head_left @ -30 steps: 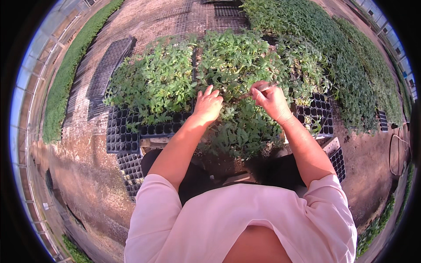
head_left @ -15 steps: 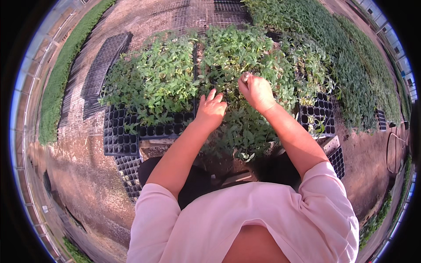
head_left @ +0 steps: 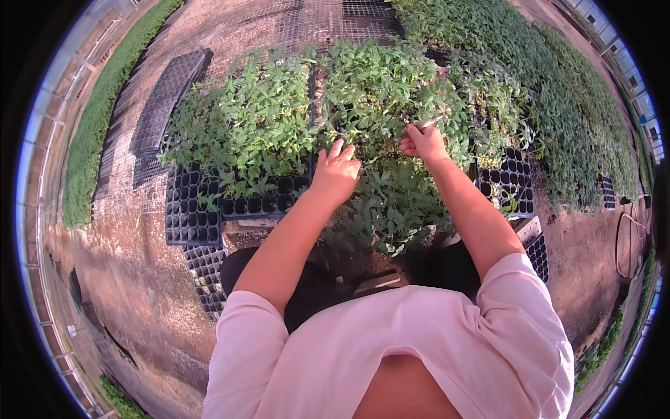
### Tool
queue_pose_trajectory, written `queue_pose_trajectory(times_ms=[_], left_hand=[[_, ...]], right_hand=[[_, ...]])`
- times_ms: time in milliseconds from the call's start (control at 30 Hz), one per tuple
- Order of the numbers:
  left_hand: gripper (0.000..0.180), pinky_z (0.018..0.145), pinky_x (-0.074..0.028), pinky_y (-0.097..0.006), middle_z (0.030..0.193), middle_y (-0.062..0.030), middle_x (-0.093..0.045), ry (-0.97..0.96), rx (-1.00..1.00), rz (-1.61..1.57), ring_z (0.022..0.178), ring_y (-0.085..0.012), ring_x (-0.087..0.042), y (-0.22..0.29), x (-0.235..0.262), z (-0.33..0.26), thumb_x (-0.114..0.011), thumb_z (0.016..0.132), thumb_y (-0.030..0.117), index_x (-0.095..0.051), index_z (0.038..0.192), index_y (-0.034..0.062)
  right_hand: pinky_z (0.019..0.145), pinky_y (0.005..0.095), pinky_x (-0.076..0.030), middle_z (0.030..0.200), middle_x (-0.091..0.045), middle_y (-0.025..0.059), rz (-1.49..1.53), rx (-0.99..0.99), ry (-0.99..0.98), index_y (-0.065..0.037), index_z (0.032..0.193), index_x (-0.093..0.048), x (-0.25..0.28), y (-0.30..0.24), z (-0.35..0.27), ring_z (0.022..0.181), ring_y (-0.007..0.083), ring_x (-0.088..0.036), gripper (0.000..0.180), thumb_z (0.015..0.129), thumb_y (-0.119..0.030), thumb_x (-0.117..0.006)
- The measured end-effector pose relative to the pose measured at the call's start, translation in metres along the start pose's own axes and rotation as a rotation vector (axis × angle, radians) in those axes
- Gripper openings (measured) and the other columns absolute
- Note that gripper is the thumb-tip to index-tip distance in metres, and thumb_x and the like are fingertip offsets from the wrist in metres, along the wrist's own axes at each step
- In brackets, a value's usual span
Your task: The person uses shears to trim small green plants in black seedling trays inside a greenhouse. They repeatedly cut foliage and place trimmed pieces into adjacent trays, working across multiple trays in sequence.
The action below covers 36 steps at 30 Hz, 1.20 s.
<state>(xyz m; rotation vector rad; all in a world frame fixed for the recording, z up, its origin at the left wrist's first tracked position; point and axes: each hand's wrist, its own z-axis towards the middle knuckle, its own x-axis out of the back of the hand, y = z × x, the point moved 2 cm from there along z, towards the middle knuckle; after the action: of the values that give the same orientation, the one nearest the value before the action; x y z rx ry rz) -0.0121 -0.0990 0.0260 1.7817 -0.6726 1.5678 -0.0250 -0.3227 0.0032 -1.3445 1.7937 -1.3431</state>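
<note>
Two long runs of green flank the scene: a broad, dense bed point(head_left: 565, 133) out at two o'clock, a slimmer row point(head_left: 108, 91) at ten. Between them sit the seedlings point(head_left: 258, 119), the ones being worked on: one block near eleven, another just past twelve, and a leafy clump close to centre at three.

Down a size to the trays: a black tray point(head_left: 192, 209) at nine, rows of bare cells showing; a greyer tray point(head_left: 167, 105) at ten; a side tray point(head_left: 509, 174) just short of three, a few leaves lying over its cells.

And here come the hands! The left hand point(head_left: 336, 173) is at twelve, just above centre, palm down, fingers spread at the edge of the leaves, nothing visible in its grasp; whether the fingertips press on stems, I can't tell. Over at two, the right hand point(head_left: 426, 143) has its fingers curled, pinching a slim pale tool point(head_left: 430, 121), the smallest piece in play, its free end pointing to two.

Step in hand, by my read: close handwork among the seedlings, left hand steadying or parting the leaves, right hand wielding the tool. The next move, I'd judge, calls for a clear view down to the stems, leaves held gently aside, and a light touch with the tool so neighbouring stems don't snap.
</note>
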Motion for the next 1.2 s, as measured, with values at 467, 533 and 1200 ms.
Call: queue_pose_trajectory(times_ms=[467,533,1200], left_hand=[[0.031,0.103,-0.026,-0.046,0.135,-0.0118,-0.037,-0.083,0.037,-0.027,0.130,-0.0303,-0.026,0.000,0.019,-0.002,-0.058,0.082,0.020,-0.057,0.110,0.0088],[0.033,0.101,-0.028,-0.045,0.135,-0.0096,-0.038,-0.003,0.014,-0.088,0.129,-0.0301,-0.028,-0.001,0.017,0.000,-0.059,0.080,0.020,-0.056,0.111,0.0082],[0.039,0.097,-0.034,-0.037,0.131,-0.0143,-0.043,0.309,-0.048,-0.208,0.118,-0.0309,-0.042,-0.034,-0.007,-0.022,-0.051,0.086,0.007,-0.044,0.124,0.0041]], right_hand=[[0.061,0.0292,-0.055,0.082,-0.063,0.0134,0.339,-0.058,-0.168,0.000,0.098,-0.054,0.048,-0.033,-0.044,0.070,0.0188,-0.064,0.023,0.093,-0.021,-0.046],[0.063,0.0311,-0.056,0.082,-0.064,0.0136,0.460,-0.018,-0.201,0.000,0.098,-0.055,0.067,-0.045,-0.059,0.070,0.0196,-0.064,0.023,0.093,-0.020,-0.046],[0.067,0.0309,-0.054,0.090,-0.064,0.0108,0.836,0.043,0.757,-0.008,0.104,-0.057,0.369,0.240,-0.410,0.079,0.0171,-0.063,0.022,0.092,-0.024,-0.049]])
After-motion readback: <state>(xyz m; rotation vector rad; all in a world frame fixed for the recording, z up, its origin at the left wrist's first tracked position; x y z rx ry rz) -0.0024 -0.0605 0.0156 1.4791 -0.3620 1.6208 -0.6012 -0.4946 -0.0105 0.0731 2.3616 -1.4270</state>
